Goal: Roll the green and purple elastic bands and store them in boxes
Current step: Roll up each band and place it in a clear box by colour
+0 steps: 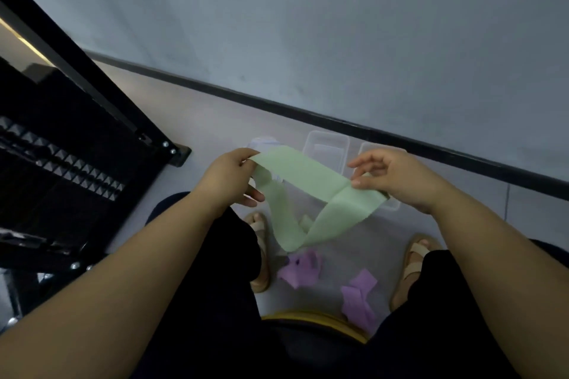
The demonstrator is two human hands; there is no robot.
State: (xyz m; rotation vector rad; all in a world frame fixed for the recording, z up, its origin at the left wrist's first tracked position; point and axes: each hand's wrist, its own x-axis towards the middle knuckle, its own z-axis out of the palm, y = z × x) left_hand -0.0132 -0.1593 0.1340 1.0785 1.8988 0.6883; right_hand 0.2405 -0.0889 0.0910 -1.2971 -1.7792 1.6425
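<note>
Pale green flat elastic band (311, 194): stretched between both hands above floor, loop hanging. Left hand (228, 177) pinching one end; right hand (397, 177) pinching other. Two purple elastic bands (300, 268) crumpled on floor. Clear plastic boxes (326, 148) near wall.

Your arms are bare up to the edge of the picture; no sleeves show. Your left hand (229, 177) and right hand (397, 177) carry no ring, watch or glove that can be seen. You wear black trousers (215, 301), loose and plain, covering both legs down to near the ankles. On your feet are open sandals with wide beige straps: the left sandal (261, 243) has two straps across the foot, and the right sandal (412, 261) has the same. The toes are uncovered.
</note>
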